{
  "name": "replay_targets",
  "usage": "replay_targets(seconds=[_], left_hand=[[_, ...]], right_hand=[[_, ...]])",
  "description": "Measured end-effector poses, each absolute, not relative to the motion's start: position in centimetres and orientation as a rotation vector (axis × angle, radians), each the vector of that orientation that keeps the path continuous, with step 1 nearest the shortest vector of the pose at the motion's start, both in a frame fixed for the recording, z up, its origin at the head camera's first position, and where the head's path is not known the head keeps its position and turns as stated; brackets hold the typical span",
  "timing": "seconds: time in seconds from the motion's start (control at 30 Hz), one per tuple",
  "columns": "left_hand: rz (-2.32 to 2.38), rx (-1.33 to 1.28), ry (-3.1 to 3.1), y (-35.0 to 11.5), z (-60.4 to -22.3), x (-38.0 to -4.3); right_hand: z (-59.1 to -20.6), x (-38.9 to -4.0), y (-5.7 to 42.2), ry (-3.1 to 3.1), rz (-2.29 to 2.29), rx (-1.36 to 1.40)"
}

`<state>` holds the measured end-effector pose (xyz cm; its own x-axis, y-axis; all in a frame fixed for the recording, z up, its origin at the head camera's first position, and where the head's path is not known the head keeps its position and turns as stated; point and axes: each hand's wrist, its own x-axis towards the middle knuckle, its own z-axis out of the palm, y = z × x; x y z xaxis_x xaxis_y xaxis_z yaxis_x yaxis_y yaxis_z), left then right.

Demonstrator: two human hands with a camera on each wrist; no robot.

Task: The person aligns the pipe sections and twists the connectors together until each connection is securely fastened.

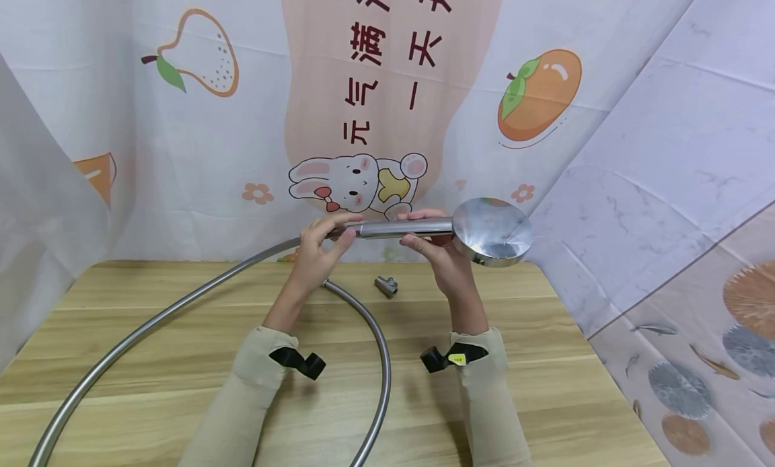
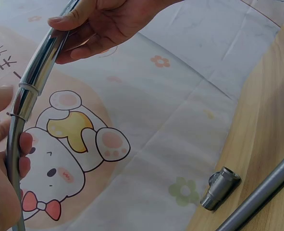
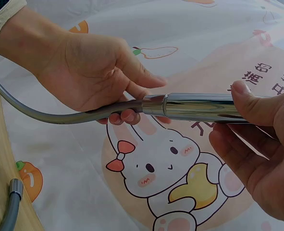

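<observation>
A chrome shower head (image 1: 493, 233) is held up level over the back of the table, its round head at the right. My right hand (image 1: 453, 268) grips its handle (image 3: 199, 107) close to the round head, thumb on the near side. At the handle's other end, a grey metal shower hose (image 1: 151, 313) meets it through a short collar (image 3: 154, 105). My left hand (image 1: 313, 257) holds the hose just beside that collar, its fingers curled under the hose (image 3: 74, 117), with the thumb lifted away from it in the right wrist view.
On the wooden table (image 1: 521, 386) lies a small metal tee fitting (image 1: 386, 286) with a threaded end. The hose loops over the table, its other end (image 3: 16, 187) lying behind the left forearm. A printed curtain (image 1: 242, 137) hangs along the back edge.
</observation>
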<state>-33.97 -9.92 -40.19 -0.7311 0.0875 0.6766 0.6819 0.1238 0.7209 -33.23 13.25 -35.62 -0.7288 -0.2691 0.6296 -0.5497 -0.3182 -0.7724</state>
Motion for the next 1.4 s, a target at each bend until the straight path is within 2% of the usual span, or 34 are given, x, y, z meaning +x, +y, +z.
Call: replay_targets(seconds=[0.33,0.93,1.4], left_hand=[[-1.667,-0.619,-1.998,-9.82,-40.21,-33.87],[-1.661,-0.730,-1.954,-9.98,-40.28,-34.00],[-1.672,-0.601,-2.034,-9.89,-40.17,-33.80]], right_hand=[[-35.71,-33.22,13.27,-1.732,2.145,1.054],[-35.87,-33.36,13.29,-1.759,2.148,1.025],[-35.91,-33.32,13.13,-1.746,2.133,1.052]])
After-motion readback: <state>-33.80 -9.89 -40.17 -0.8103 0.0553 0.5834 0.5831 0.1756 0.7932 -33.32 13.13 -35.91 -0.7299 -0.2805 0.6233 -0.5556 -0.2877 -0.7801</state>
